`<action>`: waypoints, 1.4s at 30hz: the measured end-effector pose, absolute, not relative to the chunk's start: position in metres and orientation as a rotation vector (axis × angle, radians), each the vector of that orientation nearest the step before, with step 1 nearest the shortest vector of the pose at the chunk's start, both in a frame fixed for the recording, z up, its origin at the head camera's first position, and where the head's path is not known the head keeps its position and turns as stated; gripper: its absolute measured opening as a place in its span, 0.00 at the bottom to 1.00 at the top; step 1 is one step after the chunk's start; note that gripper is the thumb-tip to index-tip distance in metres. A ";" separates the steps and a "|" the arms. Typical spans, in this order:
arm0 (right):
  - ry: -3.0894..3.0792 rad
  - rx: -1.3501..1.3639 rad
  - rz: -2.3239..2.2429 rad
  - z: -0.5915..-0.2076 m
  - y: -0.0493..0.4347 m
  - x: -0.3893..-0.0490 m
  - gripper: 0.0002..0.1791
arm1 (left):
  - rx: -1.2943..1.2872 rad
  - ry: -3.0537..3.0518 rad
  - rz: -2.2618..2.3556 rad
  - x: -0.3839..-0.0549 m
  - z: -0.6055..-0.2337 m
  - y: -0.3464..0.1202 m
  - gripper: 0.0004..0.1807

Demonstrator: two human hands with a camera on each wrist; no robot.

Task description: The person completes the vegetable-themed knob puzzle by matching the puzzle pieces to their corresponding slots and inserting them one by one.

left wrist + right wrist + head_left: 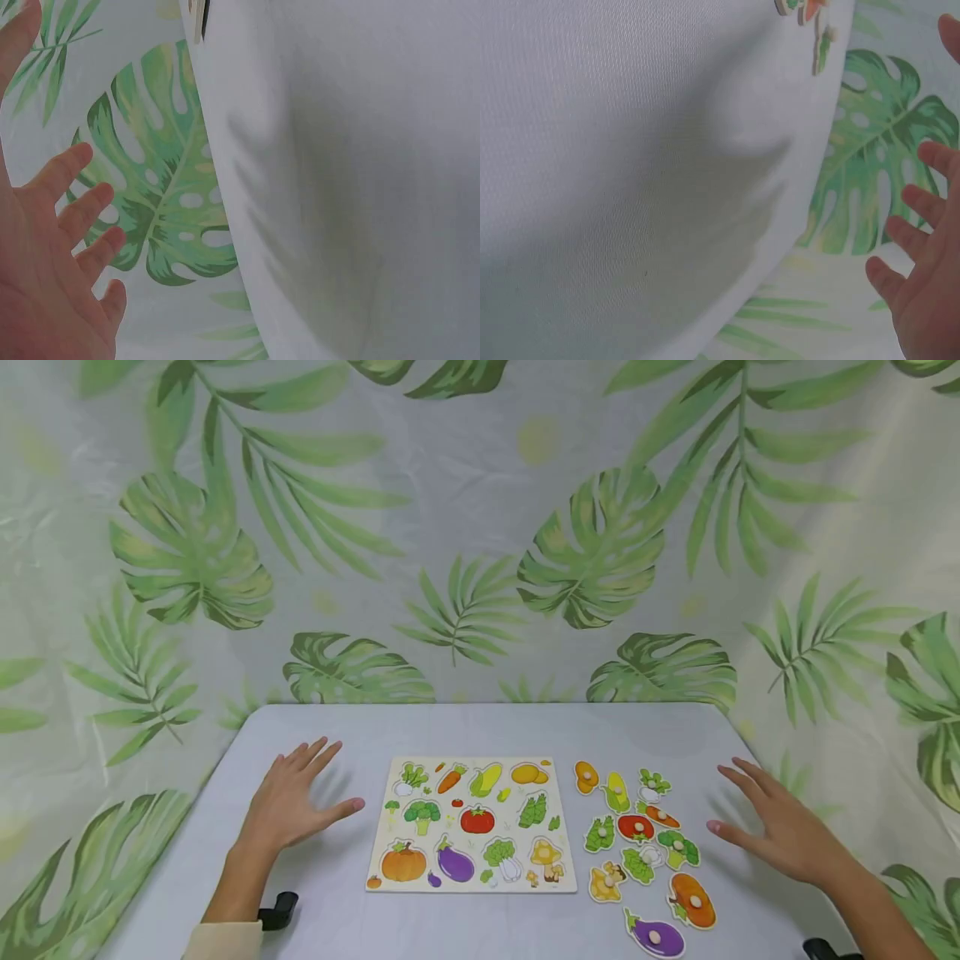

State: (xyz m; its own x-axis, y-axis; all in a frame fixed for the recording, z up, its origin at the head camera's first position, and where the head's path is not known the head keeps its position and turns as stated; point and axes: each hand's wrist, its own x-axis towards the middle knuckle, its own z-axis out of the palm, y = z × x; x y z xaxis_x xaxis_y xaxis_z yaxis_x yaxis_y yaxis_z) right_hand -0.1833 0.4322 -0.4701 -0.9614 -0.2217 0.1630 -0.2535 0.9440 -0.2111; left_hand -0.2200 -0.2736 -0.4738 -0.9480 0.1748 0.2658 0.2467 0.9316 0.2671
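Passage: free strip between left hand [288, 806] and puzzle board [450, 828]. Obstacle: loose pieces [639, 865], clustered between board and right hand [783, 835].

The right wrist view's edges crop the right hand [933, 274] and 2 vegetable pieces [812, 10].

No readable text, label, brand, number or sign is showing anywhere, whether in the head view or in either wrist view.
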 end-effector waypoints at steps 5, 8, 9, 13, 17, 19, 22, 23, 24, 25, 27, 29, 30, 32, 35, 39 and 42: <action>-2.984 0.337 0.404 -0.471 0.426 -0.187 0.51 | -0.349 -2.850 -0.501 -0.220 -0.479 -0.271 0.54; -2.984 0.333 0.426 -0.472 0.422 -0.191 0.50 | -0.374 -2.847 -0.521 -0.221 -0.483 -0.268 0.54; -2.979 0.335 0.434 -0.473 0.421 -0.193 0.50 | -0.389 -2.845 -0.532 -0.222 -0.484 -0.267 0.54; -2.967 0.331 0.465 -0.474 0.412 -0.201 0.49 | -0.442 -2.866 -0.570 -0.222 -0.489 -0.264 0.51; -2.991 0.314 0.515 -0.476 0.400 -0.210 0.48 | -0.482 -2.904 -0.622 -0.221 -0.495 -0.261 0.49; -2.993 0.320 0.537 -0.479 0.394 -0.214 0.47 | -0.509 -2.920 -0.657 -0.221 -0.497 -0.258 0.49; -2.979 0.343 0.564 -0.482 0.387 -0.220 0.46 | -0.555 -2.943 -0.706 -0.221 -0.499 -0.254 0.48; -2.973 0.348 0.571 -0.483 0.384 -0.221 0.46 | -0.572 -2.949 -0.719 -0.222 -0.500 -0.254 0.48; -2.970 0.348 0.582 -0.484 0.381 -0.223 0.46 | -0.588 -2.955 -0.734 -0.222 -0.501 -0.253 0.48; -2.970 0.347 0.593 -0.485 0.379 -0.224 0.45 | -0.605 -2.963 -0.748 -0.222 -0.501 -0.252 0.48; -2.970 0.336 0.615 -0.486 0.374 -0.228 0.45 | -0.632 -2.983 -0.778 -0.223 -0.503 -0.251 0.48; -2.976 0.322 0.629 -0.488 0.371 -0.230 0.44 | -0.663 -3.000 -0.806 -0.224 -0.504 -0.250 0.48; -2.978 0.316 0.634 -0.489 0.369 -0.232 0.44 | -0.677 -3.007 -0.825 -0.225 -0.505 -0.249 0.48; -2.985 0.301 0.643 -0.492 0.368 -0.234 0.43 | -0.704 -3.013 -0.850 -0.226 -0.506 -0.249 0.48; -2.989 0.279 0.649 -0.499 0.367 -0.238 0.42 | -0.738 -3.020 -0.879 -0.226 -0.507 -0.248 0.48; -2.976 0.258 0.667 -0.508 0.368 -0.242 0.37 | -0.759 -3.045 -0.873 -0.226 -0.508 -0.248 0.47; -2.959 0.235 0.694 -0.512 0.368 -0.243 0.29 | -0.758 -3.072 -0.865 -0.225 -0.510 -0.248 0.47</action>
State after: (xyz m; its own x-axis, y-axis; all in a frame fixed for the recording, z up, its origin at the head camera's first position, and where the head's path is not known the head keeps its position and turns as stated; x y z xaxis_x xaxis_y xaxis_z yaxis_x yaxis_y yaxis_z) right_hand -0.2431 0.3681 -0.5121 -0.9839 -0.1280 0.1251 -0.1703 0.8848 -0.4338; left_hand -0.2253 -0.2484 -0.5095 -0.8842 0.4671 -0.0078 0.3944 0.7554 0.5233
